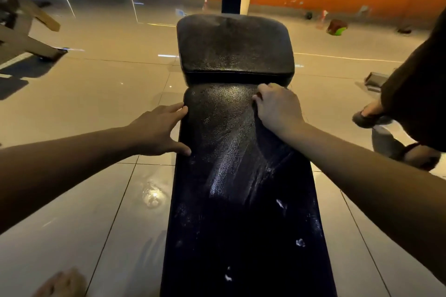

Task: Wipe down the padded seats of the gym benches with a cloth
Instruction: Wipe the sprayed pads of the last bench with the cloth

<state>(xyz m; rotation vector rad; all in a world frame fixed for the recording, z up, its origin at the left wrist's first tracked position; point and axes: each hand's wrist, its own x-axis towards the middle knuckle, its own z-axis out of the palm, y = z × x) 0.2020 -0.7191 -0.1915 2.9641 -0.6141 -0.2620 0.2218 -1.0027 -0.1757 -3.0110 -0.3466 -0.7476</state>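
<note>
Two grips on the bench.

Right grip point(277, 108): fingers curled, knuckles up, bunching what looks like a dark cloth point(266, 138). The cloth is nearly the pad's colour, so its edges are uncertain; it seems to trail back from the grip toward the wrist. This grip rests on the long pad point(241, 212) at its far right corner, just short of the gap to the short pad point(235, 48), which lies directly beyond the knuckles.

Left grip point(156, 130): open, fingers spread, holding nothing. It is braced on the long pad's left edge, across the pad from the right grip.

Wet streaks fan from under the right grip back toward the person, with white specks further back. The short pad shows no streaks, so it is judged not yet wiped.

Key relation: the bench's long axis runs straight away from the person. The unwiped short pad lies forward of the right grip, which is the nearer one and carries the cloth. The next stroke likely goes forward across the gap.

Well apart, to the right of the right grip, another person's foot point(369, 117) is on the floor.
</note>
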